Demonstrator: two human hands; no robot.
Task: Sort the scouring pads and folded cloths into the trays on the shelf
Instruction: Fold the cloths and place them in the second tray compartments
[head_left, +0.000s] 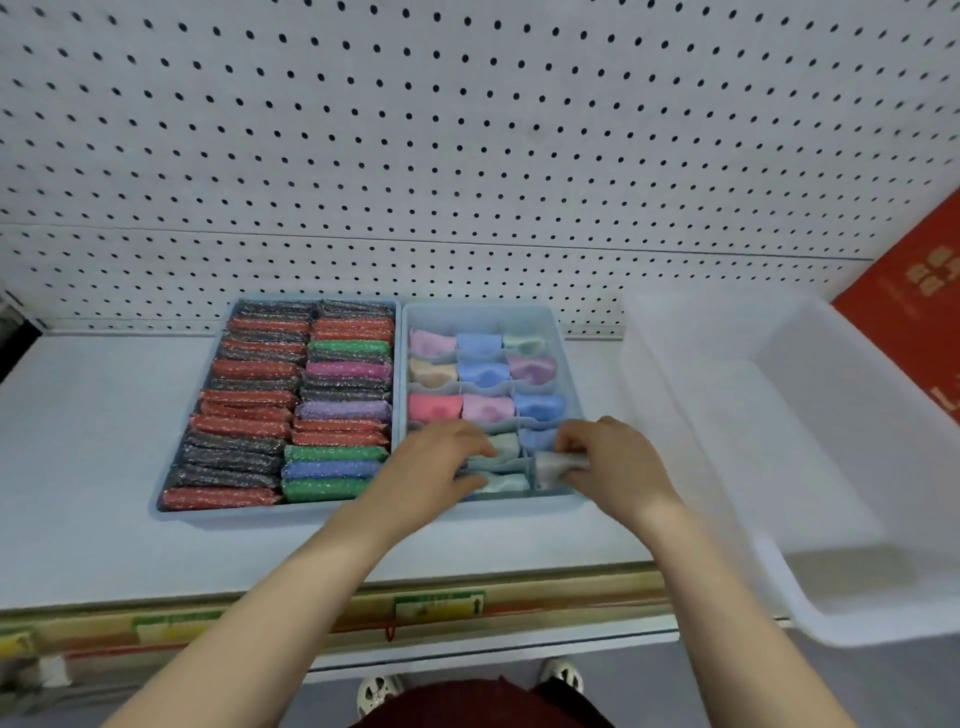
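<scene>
Two pale blue trays stand side by side on the white shelf. The left tray (171, 512) is packed with glittery scouring pads (249, 415) in red, black, green, purple and blue. The right tray (550, 322) is split into compartments that hold folded pastel cloths (485, 374). My left hand (431, 467) rests over the front left compartments, fingers curled down onto a pale green cloth (501, 447). My right hand (613, 460) pinches a grey-white folded cloth (553, 467) in the front right compartment.
A large empty translucent white bin (810, 618) sits at the right, overhanging the shelf's front edge. A red box (904, 306) leans behind it. White pegboard (467, 156) backs the shelf. Price labels (439, 605) run along the front rail.
</scene>
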